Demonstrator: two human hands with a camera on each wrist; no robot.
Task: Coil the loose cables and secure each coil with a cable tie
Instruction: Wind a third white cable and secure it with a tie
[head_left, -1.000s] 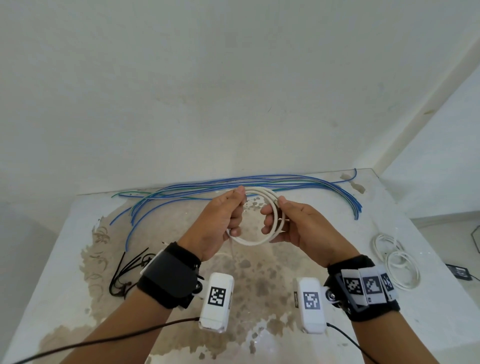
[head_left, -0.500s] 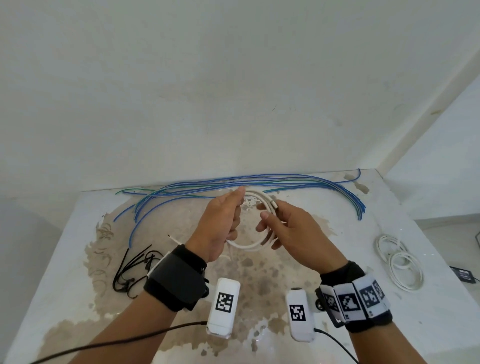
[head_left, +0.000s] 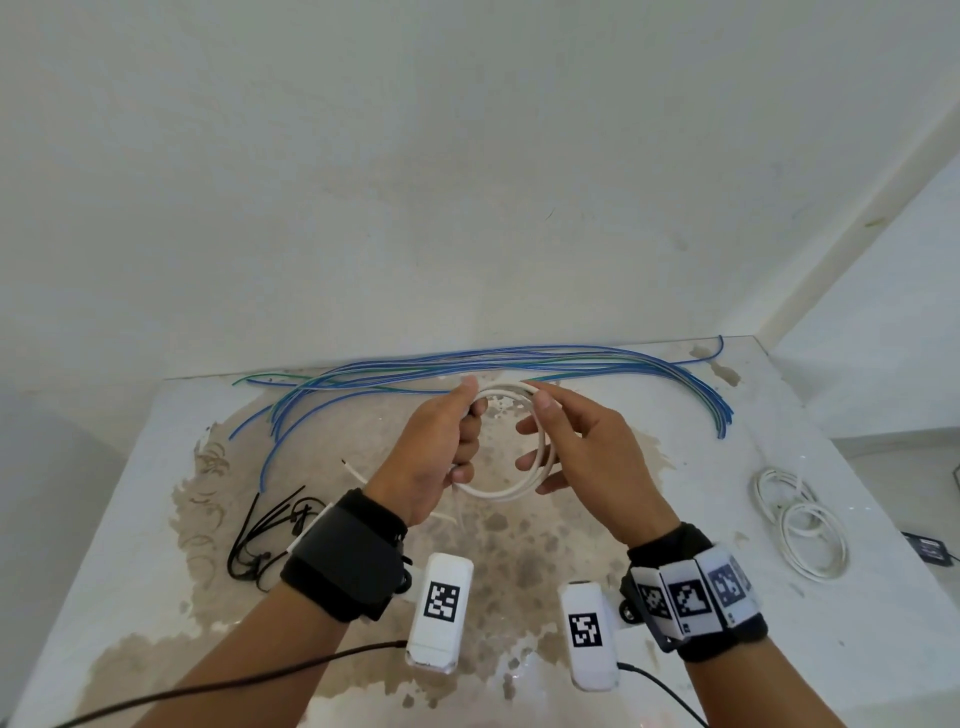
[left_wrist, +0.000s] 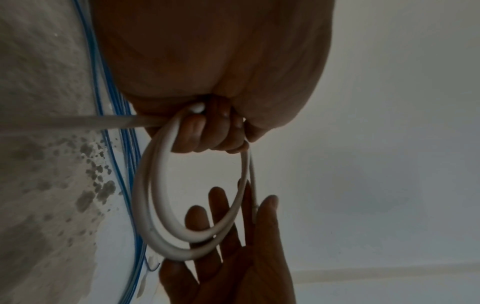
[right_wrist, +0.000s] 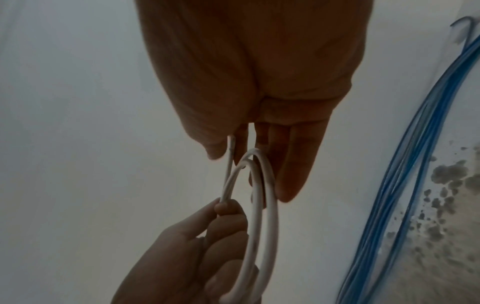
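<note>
A white cable coil (head_left: 498, 496) hangs in the air over the table's middle. My left hand (head_left: 465, 431) grips its left side in a fist, seen close in the left wrist view, where the coil (left_wrist: 153, 205) loops below the curled fingers (left_wrist: 192, 131). A pale strand (left_wrist: 78, 122) sticks out sideways from that fist. My right hand (head_left: 535, 415) pinches the cable's thin free end (right_wrist: 230, 148) between thumb and forefinger at the coil's top right. Its other fingers (right_wrist: 293, 164) lie straight behind the coil (right_wrist: 270, 205).
Several loose blue cables (head_left: 519, 358) lie along the stained table's (head_left: 156, 519) far edge. A bunch of black cable ties (head_left: 260, 535) sits at the left. Two white coils (head_left: 800, 525) lie near the right edge, beyond which the floor drops away.
My right hand has let go of the coil's right side, spread its fingers and taken the free end at the top. My left hand has kept its grip.
</note>
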